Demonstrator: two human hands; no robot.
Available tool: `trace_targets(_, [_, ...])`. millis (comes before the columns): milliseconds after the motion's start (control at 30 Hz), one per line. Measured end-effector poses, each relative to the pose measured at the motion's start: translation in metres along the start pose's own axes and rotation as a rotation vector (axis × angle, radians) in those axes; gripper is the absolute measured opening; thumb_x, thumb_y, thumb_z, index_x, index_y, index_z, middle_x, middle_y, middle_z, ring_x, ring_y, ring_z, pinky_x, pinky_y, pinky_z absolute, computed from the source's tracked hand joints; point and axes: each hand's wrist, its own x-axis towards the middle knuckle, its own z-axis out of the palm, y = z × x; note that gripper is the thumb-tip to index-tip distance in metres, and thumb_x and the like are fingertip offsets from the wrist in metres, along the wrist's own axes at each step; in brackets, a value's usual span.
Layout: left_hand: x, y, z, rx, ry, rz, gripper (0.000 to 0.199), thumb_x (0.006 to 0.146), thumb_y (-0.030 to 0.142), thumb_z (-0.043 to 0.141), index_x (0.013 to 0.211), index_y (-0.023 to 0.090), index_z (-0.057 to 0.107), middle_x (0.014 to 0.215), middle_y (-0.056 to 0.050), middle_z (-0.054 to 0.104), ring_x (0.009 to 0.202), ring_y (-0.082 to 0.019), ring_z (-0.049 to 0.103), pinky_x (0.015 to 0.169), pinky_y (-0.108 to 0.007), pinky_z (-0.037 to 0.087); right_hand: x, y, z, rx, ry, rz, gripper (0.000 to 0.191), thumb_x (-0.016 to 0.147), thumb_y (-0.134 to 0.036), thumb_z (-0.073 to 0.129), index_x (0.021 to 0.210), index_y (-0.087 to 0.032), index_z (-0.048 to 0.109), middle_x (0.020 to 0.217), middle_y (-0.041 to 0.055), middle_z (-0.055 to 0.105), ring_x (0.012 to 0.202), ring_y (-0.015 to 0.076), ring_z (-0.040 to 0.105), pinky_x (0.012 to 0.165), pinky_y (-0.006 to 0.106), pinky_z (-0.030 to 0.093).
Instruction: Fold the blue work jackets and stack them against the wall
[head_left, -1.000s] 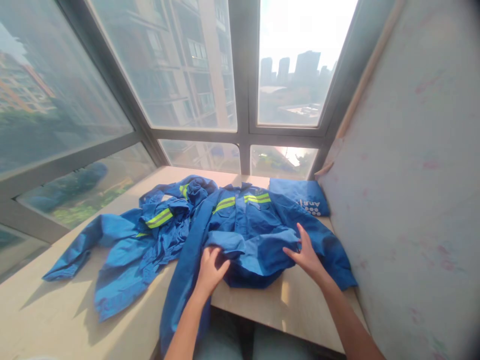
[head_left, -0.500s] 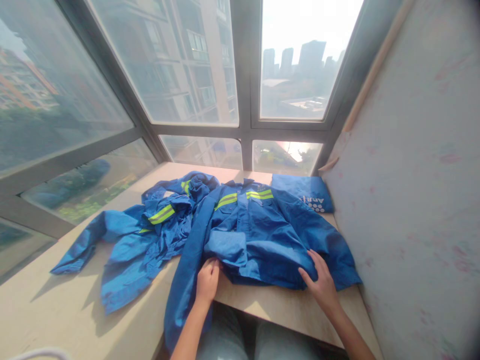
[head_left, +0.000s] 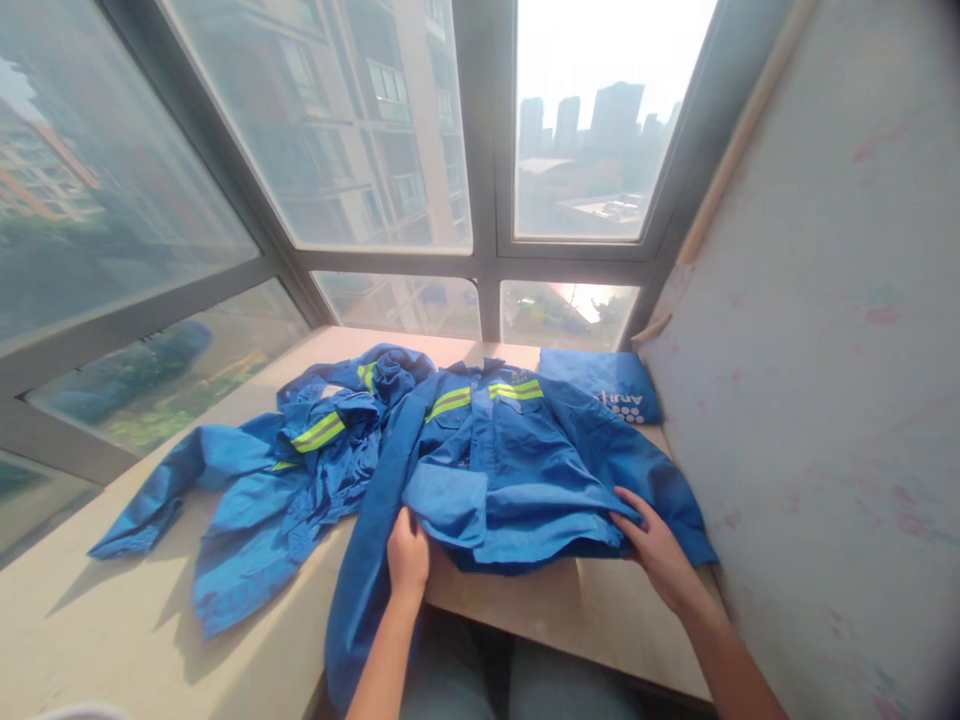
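Observation:
A blue jacket (head_left: 525, 450) with yellow-green reflective stripes lies spread out, collar toward the window, its front hem folded up at the left. My left hand (head_left: 409, 552) grips the lower left corner of that hem, fingers partly hidden under the cloth. At the lower right of the hem, my right hand (head_left: 649, 535) pinches the edge between thumb and fingers. The jacket's left-side sleeve hangs over the near edge beside my left forearm. A second blue jacket (head_left: 255, 530), crumpled, lies at the left and touches the first one.
A folded blue cloth with white print (head_left: 600, 380) lies at the back right. The pale wooden surface (head_left: 135, 640) is bounded by windows at the back and left and a patterned wall (head_left: 817, 400) at the right. My legs are below the near edge.
My right hand has closed on the hem and lifted its right part slightly. My left hand has moved slightly left and up with its corner. The view has shifted a little.

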Motion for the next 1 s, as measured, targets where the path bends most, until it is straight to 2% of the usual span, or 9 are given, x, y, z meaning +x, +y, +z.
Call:
trace_targets(67, [-0.004,0.004,-0.011,-0.134,0.074,-0.029,0.038,0.086,0.047,0.043,0.099,0.018,0.064,0.102,-0.012,0.069,0.099,-0.031,0.064,0.091,-0.044,0.051,0.002,-0.012,0.003,0.196,-0.011,-0.002,0.079,0.075,-0.063,0.070,0.140,-0.023,0.050,0.114,0.0091,0.070,0.097,0.0278,0.070,0.078,0.040,0.061])
trace_targets(167, [-0.012,0.011,-0.029,-0.220,0.133,-0.083,0.045,0.085,0.056,0.047,0.106,0.019,0.061,0.105,-0.009,0.069,0.105,-0.030,0.063,0.095,-0.043,0.050,0.004,-0.013,0.012,0.277,0.041,-0.112,0.086,0.074,-0.063,0.072,0.146,-0.025,0.042,0.133,0.0121,0.061,0.116,0.0286,0.064,0.093,0.040,0.058])
trace_targets(267, [-0.020,0.018,-0.042,-0.184,0.119,-0.139,0.050,0.083,0.060,0.048,0.110,0.019,0.061,0.111,-0.010,0.069,0.110,-0.032,0.063,0.099,-0.046,0.048,0.001,-0.001,0.023,0.092,0.134,-0.295,0.095,0.072,-0.057,0.076,0.152,-0.027,0.033,0.155,0.0144,0.037,0.129,0.0319,0.054,0.098,0.044,0.056])
trace_targets(367, [-0.027,0.026,-0.050,-0.123,0.047,-0.136,0.053,0.082,0.061,0.051,0.112,0.019,0.063,0.111,-0.012,0.071,0.106,-0.033,0.066,0.097,-0.048,0.050,-0.002,0.013,0.030,-0.196,0.197,-0.481,0.080,0.076,-0.051,0.071,0.147,-0.027,0.042,0.161,0.0112,0.024,0.140,0.0332,0.041,0.099,0.046,0.055])
trace_targets(433, [-0.033,0.029,-0.052,-0.099,-0.031,-0.123,0.054,0.080,0.060,0.055,0.115,0.019,0.063,0.106,-0.011,0.073,0.102,-0.033,0.068,0.092,-0.047,0.053,0.000,0.020,0.032,-0.361,0.240,-0.532,0.065,0.079,-0.048,0.068,0.137,-0.025,0.055,0.158,0.0109,0.029,0.142,0.0336,0.036,0.102,0.048,0.053])
trace_targets(567, [-0.045,0.030,-0.044,-0.110,-0.143,-0.050,0.058,0.077,0.052,0.064,0.124,0.019,0.062,0.113,-0.012,0.073,0.105,-0.031,0.069,0.092,-0.042,0.054,0.010,0.031,0.030,-0.542,0.342,-0.558,0.044,0.079,-0.038,0.059,0.118,-0.019,0.068,0.148,0.0141,0.042,0.137,0.0344,0.044,0.112,0.051,0.042])
trace_targets(767, [-0.057,0.023,-0.034,-0.036,-0.117,0.082,0.048,0.081,0.043,0.060,0.121,0.018,0.068,0.112,-0.011,0.072,0.101,-0.028,0.069,0.087,-0.039,0.056,0.018,0.037,0.014,-0.622,0.357,-0.526,0.037,0.073,-0.029,0.049,0.099,-0.020,0.074,0.131,0.0125,0.059,0.122,0.0303,0.058,0.101,0.044,0.050])
trace_targets(867, [-0.053,0.019,-0.048,0.133,-0.064,0.140,0.038,0.086,0.035,0.052,0.114,0.021,0.073,0.101,-0.008,0.071,0.089,-0.024,0.069,0.077,-0.034,0.056,0.013,0.026,0.001,-0.686,0.398,-0.538,0.033,0.075,-0.028,0.047,0.093,-0.021,0.075,0.124,0.0114,0.063,0.116,0.0298,0.060,0.098,0.046,0.051])
trace_targets(1000, [-0.044,0.021,-0.096,0.429,0.067,0.072,0.038,0.081,0.021,0.049,0.103,0.027,0.078,0.104,-0.007,0.068,0.081,-0.022,0.067,0.067,-0.031,0.054,-0.013,-0.010,-0.021,-0.828,0.483,-0.621,0.037,0.076,-0.023,0.047,0.099,-0.021,0.075,0.129,0.0111,0.061,0.116,0.0308,0.058,0.102,0.048,0.047])
